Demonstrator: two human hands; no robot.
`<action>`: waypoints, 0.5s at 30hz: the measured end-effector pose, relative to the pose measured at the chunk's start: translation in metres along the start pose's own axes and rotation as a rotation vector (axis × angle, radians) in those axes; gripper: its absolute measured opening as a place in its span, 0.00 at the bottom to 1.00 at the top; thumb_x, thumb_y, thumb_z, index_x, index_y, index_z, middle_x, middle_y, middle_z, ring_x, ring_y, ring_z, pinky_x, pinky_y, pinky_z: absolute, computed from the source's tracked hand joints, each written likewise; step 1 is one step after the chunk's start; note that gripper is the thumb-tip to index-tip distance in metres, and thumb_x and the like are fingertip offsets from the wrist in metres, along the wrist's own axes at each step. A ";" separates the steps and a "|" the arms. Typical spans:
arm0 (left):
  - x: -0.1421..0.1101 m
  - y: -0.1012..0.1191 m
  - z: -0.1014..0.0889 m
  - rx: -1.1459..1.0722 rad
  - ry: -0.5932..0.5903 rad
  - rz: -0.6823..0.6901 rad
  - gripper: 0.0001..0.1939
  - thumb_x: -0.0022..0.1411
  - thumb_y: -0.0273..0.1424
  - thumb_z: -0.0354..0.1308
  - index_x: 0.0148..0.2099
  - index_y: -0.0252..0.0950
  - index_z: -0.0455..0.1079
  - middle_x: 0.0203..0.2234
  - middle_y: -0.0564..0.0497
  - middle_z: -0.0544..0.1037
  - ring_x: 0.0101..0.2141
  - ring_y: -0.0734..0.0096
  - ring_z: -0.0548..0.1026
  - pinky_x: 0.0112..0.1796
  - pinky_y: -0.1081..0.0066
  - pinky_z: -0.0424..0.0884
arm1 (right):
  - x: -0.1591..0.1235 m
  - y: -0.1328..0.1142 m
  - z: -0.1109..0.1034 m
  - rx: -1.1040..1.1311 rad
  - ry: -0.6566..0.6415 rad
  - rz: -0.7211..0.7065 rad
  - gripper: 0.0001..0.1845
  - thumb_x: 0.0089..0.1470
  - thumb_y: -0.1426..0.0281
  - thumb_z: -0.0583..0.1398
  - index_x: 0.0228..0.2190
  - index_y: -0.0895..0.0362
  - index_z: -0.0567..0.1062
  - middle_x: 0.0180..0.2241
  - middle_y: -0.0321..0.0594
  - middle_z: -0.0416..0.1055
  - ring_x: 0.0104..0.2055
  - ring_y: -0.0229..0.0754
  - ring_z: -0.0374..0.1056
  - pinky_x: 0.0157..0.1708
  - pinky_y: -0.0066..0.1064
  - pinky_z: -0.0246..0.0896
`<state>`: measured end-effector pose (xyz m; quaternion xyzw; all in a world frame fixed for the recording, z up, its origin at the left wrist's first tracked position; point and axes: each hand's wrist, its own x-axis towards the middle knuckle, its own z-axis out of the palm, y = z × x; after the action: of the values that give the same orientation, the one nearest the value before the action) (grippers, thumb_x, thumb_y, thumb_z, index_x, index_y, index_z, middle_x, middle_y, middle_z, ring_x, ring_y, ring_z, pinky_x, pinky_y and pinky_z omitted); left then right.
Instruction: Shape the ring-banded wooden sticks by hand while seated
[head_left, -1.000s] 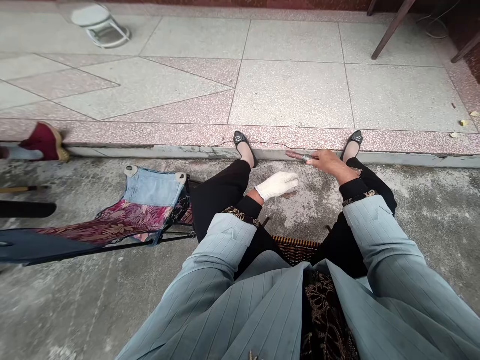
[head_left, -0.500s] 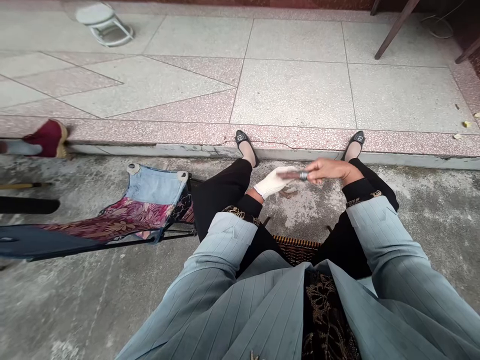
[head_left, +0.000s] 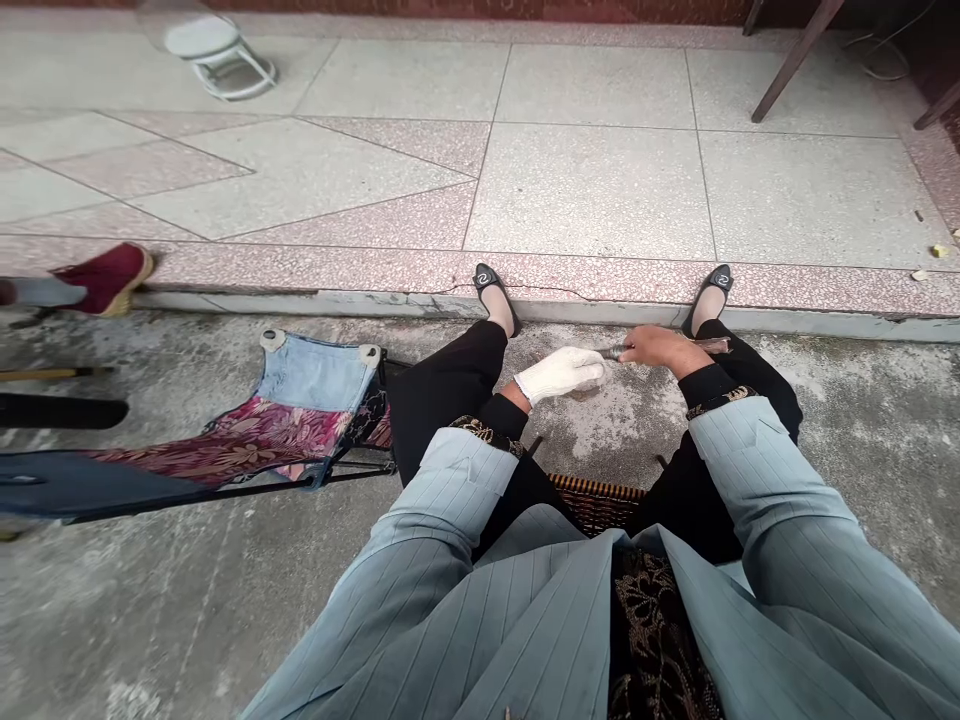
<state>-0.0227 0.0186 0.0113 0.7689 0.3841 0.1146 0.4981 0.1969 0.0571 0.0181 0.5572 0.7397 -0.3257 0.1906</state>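
Observation:
My left hand (head_left: 562,373) wears a white knitted glove, its fingers curled together. Whatever they may hold is hidden. Bare and closed, my right hand (head_left: 654,346) grips a slim tool (head_left: 616,352) with a grey ribbed collar. The tool's thin end reaches the upper edge of the glove; I cannot tell whether the glove grips it. A flat brownish piece (head_left: 714,345) sticks out past the right wrist, seemingly the tool's other end. Both hands hover between my knees above the concrete, close together.
A folding chair with floral and denim cloth (head_left: 300,410) stands at my left. Below my lap shows a woven wicker edge (head_left: 596,500). A raised tiled step (head_left: 585,190) lies ahead, with a white stool (head_left: 217,50). Another person's red shoe (head_left: 105,280) rests at the left.
The brownish part lay blurred over the glove before; now a brown piece shows beyond the right wrist. My right hand has shifted slightly right, and the glove slightly right and down.

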 end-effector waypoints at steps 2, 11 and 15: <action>-0.001 -0.005 -0.006 0.032 0.044 0.002 0.15 0.63 0.38 0.53 0.34 0.34 0.75 0.27 0.52 0.76 0.30 0.71 0.71 0.33 0.73 0.64 | -0.002 0.001 0.003 0.072 -0.182 -0.115 0.14 0.58 0.61 0.60 0.30 0.59 0.78 0.28 0.44 0.75 0.29 0.40 0.67 0.29 0.31 0.56; 0.006 -0.018 -0.001 -0.073 0.136 -0.020 0.17 0.66 0.40 0.49 0.37 0.32 0.71 0.25 0.52 0.72 0.26 0.74 0.67 0.30 0.74 0.63 | -0.018 0.009 -0.009 0.856 -0.092 -0.505 0.21 0.52 0.53 0.64 0.37 0.59 0.77 0.24 0.32 0.68 0.23 0.30 0.59 0.25 0.25 0.55; 0.007 -0.008 0.010 -0.068 -0.015 -0.011 0.17 0.66 0.41 0.50 0.36 0.33 0.72 0.24 0.53 0.72 0.25 0.74 0.66 0.29 0.74 0.61 | -0.011 0.015 -0.011 0.977 0.307 -0.184 0.16 0.55 0.58 0.63 0.29 0.59 0.73 0.23 0.35 0.67 0.22 0.31 0.59 0.23 0.25 0.53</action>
<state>-0.0161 0.0179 -0.0020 0.7502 0.3804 0.1191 0.5276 0.2156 0.0599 0.0288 0.5553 0.5668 -0.5627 -0.2317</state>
